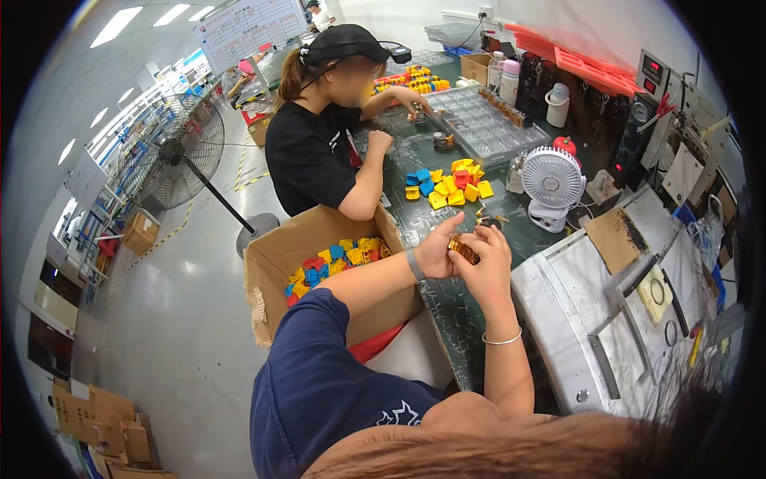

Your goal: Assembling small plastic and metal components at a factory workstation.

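Over the near edge of the dark green worktable point(445, 311), my two hands meet around a small copper-coloured ridged part point(463, 249). My left hand point(436, 249) cradles it from the left, thumb raised and fingers partly hidden. From the right, my right hand point(488, 263) closes its fingers on the same part. Just beyond my fingertips lie a few small dark and metallic pieces point(488, 219). A loose pile of yellow, red and blue plastic pieces point(455, 185) is spread on the table farther off.
A cardboard box point(267, 239) of coloured pieces stands left of my arm. A small white fan point(552, 185) and a pale metal machine point(558, 319) are on the right. Across the table, a co-worker point(319, 144) handles dark round parts beside a clear compartment tray point(487, 128).
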Demonstrator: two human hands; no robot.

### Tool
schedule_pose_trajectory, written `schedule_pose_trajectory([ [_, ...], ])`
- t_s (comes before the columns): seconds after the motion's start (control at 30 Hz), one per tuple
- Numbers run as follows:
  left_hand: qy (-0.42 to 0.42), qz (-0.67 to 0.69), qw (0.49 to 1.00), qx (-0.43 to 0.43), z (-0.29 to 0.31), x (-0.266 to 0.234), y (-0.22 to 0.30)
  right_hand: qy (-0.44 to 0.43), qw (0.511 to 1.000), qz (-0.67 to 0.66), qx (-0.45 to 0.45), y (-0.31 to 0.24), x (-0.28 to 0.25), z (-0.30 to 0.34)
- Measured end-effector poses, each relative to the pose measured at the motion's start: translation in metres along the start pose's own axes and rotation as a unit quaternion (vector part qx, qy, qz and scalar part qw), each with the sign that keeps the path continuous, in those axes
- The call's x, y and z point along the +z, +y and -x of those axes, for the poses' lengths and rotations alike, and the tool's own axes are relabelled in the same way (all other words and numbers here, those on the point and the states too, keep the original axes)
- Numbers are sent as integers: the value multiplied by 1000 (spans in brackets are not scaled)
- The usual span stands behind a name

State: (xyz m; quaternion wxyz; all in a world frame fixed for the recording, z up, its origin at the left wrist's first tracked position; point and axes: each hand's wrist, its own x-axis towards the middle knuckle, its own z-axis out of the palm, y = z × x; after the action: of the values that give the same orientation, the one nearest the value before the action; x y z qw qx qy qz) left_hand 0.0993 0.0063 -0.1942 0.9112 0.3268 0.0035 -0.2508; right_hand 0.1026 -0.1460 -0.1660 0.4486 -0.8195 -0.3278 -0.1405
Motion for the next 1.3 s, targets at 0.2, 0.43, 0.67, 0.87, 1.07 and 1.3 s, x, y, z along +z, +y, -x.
schedule_pose_trajectory([
  [0.2,2,34,999,31,1,10,0,-19,999,38,-8,-1,-5,3],
  [0.43,-50,17,997,49,3,0,-3,-22,993,105,-39,-6,-5,6],
  [0.67,-72,3,996,50,4,3,2,-42,992,47,-106,-15,-13,-5],
  [0.87,-117,-34,991,50,2,12,2,-13,993,-13,-120,-8,-13,-3],
  [1.07,-128,-81,987,61,5,14,0,-23,994,-81,-73,-6,-23,-5],
  [1.3,-101,-128,984,75,1,22,4,-11,993,-102,-62,-3,-21,-7],
])
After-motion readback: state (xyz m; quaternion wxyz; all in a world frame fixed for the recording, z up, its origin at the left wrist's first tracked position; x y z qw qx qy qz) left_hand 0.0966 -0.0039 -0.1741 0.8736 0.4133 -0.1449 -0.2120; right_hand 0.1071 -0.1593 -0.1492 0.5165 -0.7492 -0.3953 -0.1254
